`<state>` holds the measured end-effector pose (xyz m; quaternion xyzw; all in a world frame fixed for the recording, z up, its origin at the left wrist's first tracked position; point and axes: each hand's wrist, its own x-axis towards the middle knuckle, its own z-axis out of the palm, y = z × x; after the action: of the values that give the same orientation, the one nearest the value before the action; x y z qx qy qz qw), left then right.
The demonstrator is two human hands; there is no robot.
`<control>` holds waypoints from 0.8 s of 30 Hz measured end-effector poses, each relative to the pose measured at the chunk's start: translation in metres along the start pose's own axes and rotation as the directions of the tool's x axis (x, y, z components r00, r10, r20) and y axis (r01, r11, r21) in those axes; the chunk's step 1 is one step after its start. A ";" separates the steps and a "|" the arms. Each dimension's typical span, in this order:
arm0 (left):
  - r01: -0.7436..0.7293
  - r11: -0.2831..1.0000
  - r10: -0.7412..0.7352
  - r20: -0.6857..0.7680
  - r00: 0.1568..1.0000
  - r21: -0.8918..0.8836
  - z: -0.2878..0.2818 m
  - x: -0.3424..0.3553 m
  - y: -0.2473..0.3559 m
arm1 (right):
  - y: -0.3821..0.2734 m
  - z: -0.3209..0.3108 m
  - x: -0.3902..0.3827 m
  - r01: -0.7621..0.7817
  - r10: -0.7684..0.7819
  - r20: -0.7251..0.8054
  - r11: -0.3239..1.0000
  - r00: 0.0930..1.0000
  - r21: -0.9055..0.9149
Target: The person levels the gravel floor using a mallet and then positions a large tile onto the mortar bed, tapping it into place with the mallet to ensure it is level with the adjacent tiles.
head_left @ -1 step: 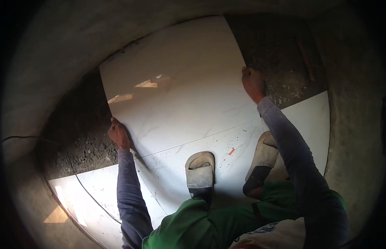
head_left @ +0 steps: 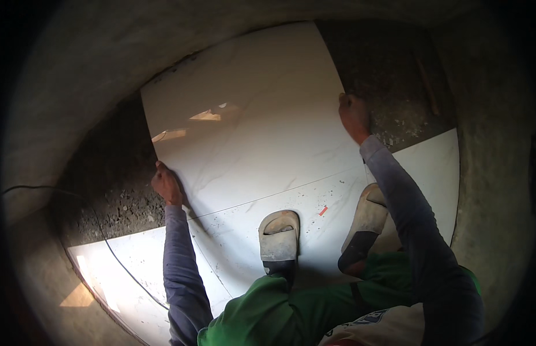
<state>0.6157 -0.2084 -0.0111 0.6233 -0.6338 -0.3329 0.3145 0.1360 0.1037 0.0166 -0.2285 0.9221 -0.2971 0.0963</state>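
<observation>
A large glossy white tile (head_left: 239,86) with faint veins lies against the wall, bordered on both sides by dark, rough floor. My left hand (head_left: 167,184) grips the tile's left edge near its lower part, fingers curled at the edge. My right hand (head_left: 354,115) is closed on the tile's right edge, higher up. A thin joint line separates this tile from the white tiles (head_left: 423,173) nearer me. A small red piece (head_left: 323,210) and scattered grit lie on the nearer tile.
A curved grey wall (head_left: 89,57) surrounds the work area. A black cable (head_left: 123,263) runs across the left tiles and rough floor. My sandaled feet (head_left: 276,248) stand on the nearer tiles. A reddish-brown strip (head_left: 426,86) lies along the dark floor at right.
My hands and the tile sit very slightly further right in the picture, along with the surroundings. Both hands keep their grip.
</observation>
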 end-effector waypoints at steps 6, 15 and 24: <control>0.063 0.998 -0.064 -0.027 0.998 -0.030 0.000 -0.003 0.009 | -0.001 0.001 0.001 0.020 -0.019 -0.012 0.999 1.000 0.042; 0.076 0.993 -0.072 -0.053 0.996 0.085 0.000 0.001 0.004 | -0.005 -0.003 -0.003 0.017 -0.018 0.014 0.998 1.000 0.067; -0.021 0.910 -0.016 0.087 0.996 0.413 -0.010 0.014 -0.018 | 0.034 0.016 0.008 0.182 -0.180 0.042 0.982 0.983 -0.058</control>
<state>0.6333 -0.2223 -0.0201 0.6597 -0.7039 -0.2180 0.1476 0.1220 0.1158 -0.0168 -0.3197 0.9042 -0.2720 0.0786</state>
